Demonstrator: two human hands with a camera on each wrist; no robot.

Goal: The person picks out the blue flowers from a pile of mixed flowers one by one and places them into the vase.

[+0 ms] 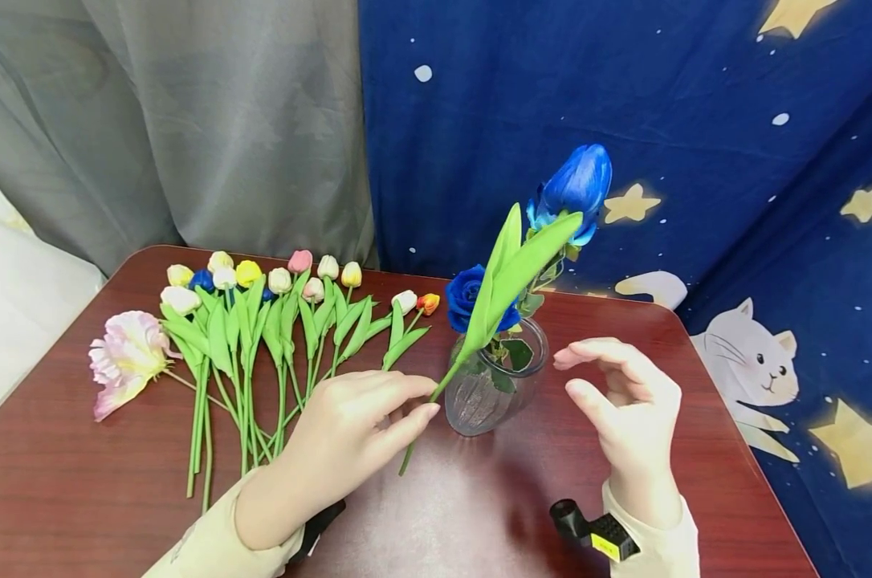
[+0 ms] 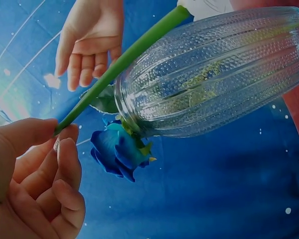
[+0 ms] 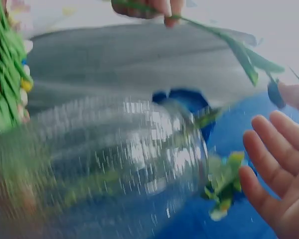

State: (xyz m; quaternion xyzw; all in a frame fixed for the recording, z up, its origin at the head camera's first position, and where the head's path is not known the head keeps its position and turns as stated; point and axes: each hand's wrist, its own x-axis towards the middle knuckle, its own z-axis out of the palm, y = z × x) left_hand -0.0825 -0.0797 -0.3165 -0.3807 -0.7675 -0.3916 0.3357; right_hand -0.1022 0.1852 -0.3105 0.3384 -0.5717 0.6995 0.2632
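Between thumb and forefinger, my left hand [image 1: 367,421] pinches the green stem of a blue tulip [image 1: 580,181], seen also in the left wrist view as a slanting stem [image 2: 124,59]. Its long leaves [image 1: 508,281] slant up to the right, in front of the vase's mouth. A ribbed clear glass vase [image 1: 472,401] stands just beyond this hand. One blue rose [image 1: 466,295] leans over its rim; another blue bloom is partly hidden behind the tulip. Right of the vase, my right hand [image 1: 631,401] is raised with fingers loosely bent and holds nothing.
Several tulips [image 1: 248,345] in white, yellow, pink and blue lie on the left of the dark red table [image 1: 421,530]. A large pale pink flower [image 1: 128,357] lies at their left. Grey and blue curtains [image 1: 465,144] hang behind the table.
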